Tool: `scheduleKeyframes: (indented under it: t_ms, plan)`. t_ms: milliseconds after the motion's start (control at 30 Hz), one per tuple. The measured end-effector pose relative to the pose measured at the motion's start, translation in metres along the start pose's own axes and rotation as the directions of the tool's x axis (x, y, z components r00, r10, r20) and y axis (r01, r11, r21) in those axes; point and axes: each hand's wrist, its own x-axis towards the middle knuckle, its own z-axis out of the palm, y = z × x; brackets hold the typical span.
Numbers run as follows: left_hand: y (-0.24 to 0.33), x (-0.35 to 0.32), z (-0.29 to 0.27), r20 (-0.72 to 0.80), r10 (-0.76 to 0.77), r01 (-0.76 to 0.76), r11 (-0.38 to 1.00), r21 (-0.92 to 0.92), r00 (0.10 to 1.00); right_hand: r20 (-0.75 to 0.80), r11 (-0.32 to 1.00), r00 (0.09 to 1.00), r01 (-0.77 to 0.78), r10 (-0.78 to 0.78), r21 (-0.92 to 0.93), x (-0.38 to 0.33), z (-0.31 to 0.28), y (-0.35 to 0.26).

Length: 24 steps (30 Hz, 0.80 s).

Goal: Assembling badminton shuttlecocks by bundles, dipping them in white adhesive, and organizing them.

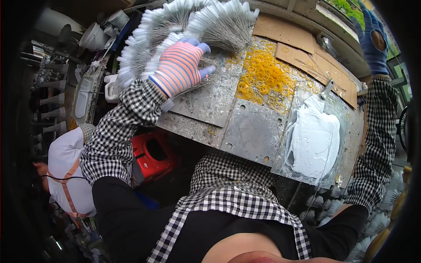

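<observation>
My left hand [182, 65], in a pink-and-blue striped glove, lies over a fanned pile of wire-stemmed brushes [151, 33] with white bristles. Its thumb stands apart from the fingers, and thin wire stems show beneath it. The palm side is hidden. At the far right, my right hand [373, 41] is raised beyond the table's edge in a blue glove with a round gap that bares skin. Its fingers stretch upward with the thumb apart, and I see nothing held in it. Many small yellow rings [263, 79] lie heaped between the hands.
White paste [313, 140] covers a board at the table's right, with a flat metal tool [327, 87] at its far edge. Cardboard sheets [285, 33] line the back. A red plastic object [153, 155] sits below the front edge. Another person [68, 171] is at left.
</observation>
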Motion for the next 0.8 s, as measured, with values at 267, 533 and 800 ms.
scheduleKeyframes:
  t_ms: [267, 533, 800]
  plan:
    - [-0.022, -0.122, 0.159, 0.071, -0.095, 0.011, 0.671, 0.741, 0.993, 0.043, 0.574, 0.967, 0.113, -0.251, 0.811, 0.008, -0.040, -0.311]
    - [0.021, -0.170, 0.146, -0.155, -0.211, 0.199, 0.976, -0.092, 0.965, 0.151, 0.280, 0.839, 0.001, -0.522, 0.960, 0.023, -0.017, -0.446]
    - [0.034, -0.159, 0.111, -0.087, -0.041, 0.053, 0.990, 0.134, 0.995, 0.208, 0.277, 0.711, -0.020, -0.671, 0.961, 0.024, 0.023, -0.482]
